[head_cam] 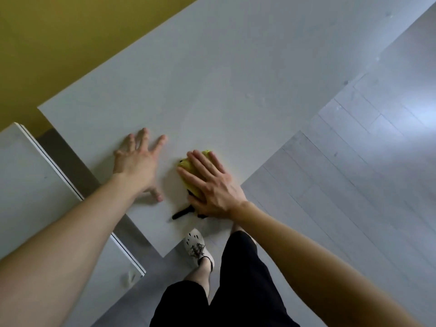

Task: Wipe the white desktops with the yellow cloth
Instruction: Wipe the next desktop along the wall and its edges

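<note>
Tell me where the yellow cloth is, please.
In the head view, the yellow cloth lies under the right hand on the white desktop, just right of the left hand.

One wide-angle camera, worn on my head, looks steeply down and forward from standing height at the near corner of the flat white rectangular desktop [236, 79], close in, with the pale grey plank floor [354, 185] alongside at right.

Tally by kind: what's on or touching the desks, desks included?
white desktops: 2
yellow cloth: 1
hands: 2, left hand and right hand
black strap: 1
Total: 6
</note>
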Tool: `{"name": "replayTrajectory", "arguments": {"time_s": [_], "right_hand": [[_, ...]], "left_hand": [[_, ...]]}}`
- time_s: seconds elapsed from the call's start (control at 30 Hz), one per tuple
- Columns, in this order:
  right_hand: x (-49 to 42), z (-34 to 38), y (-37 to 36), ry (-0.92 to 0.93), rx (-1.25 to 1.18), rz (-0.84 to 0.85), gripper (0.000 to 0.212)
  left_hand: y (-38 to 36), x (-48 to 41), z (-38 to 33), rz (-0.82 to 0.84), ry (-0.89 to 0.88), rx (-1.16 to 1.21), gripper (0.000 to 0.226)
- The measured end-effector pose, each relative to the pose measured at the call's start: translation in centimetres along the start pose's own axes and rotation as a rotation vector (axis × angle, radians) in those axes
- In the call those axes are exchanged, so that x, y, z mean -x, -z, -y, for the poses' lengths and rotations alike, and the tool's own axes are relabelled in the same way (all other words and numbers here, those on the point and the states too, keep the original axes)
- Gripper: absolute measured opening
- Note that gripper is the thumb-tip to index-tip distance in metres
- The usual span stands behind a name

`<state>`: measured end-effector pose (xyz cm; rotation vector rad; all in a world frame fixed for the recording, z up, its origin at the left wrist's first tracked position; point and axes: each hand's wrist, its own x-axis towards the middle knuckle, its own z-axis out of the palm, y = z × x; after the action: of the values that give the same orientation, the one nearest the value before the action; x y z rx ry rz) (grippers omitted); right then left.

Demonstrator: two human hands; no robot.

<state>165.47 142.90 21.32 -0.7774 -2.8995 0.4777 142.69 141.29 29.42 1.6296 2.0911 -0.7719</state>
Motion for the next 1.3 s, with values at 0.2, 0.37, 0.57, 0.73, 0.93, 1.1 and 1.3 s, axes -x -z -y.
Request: {"name": "replayTrajectory", "arguments": {"time_s": [0.2, 0.37, 0.57, 0.73, 0.93, 1.1, 1.3], "right_hand": [[-2.4, -17.4, 5.3, 0.037, 0.090, 0.018, 0.075], [-7.0, -28.1, 9.3, -0.508, 0.135, -0.072, 0.081], [-6.1, -13.5, 4.7, 0.166, 0.003, 0.087, 0.078], [-8.7, -15.7, 4.5, 0.638, -0.022, 0.256, 0.074], [-20.5, -32.2, 10.3, 0.112, 0.127, 0.029, 0.075], [-20.0, -27.0, 8.8, 0.082, 0.169, 0.020, 0.078], [-12.8, -14.5, 5.1, 0.690, 0.111, 0.311, 0.080]], "left_hand": [[3.5, -3.3, -1.9, -0.100, 0.075, 0.120, 0.137], [5.5, -7.2, -1.9, 0.077, 0.196, 0.108, 0.184], [5.0, -7.6, -2.0, 0.091, 0.223, 0.199, 0.187], [4.9, -7.4, -1.7, 0.065, 0.224, 0.238, 0.188], [4.7, -7.4, -1.3, 0.067, 0.202, 0.245, 0.186], [4.9, -7.4, -1.5, 0.062, 0.210, 0.262, 0.186], [5.4, -7.5, -1.6, 0.066, 0.218, 0.270, 0.188]]}}
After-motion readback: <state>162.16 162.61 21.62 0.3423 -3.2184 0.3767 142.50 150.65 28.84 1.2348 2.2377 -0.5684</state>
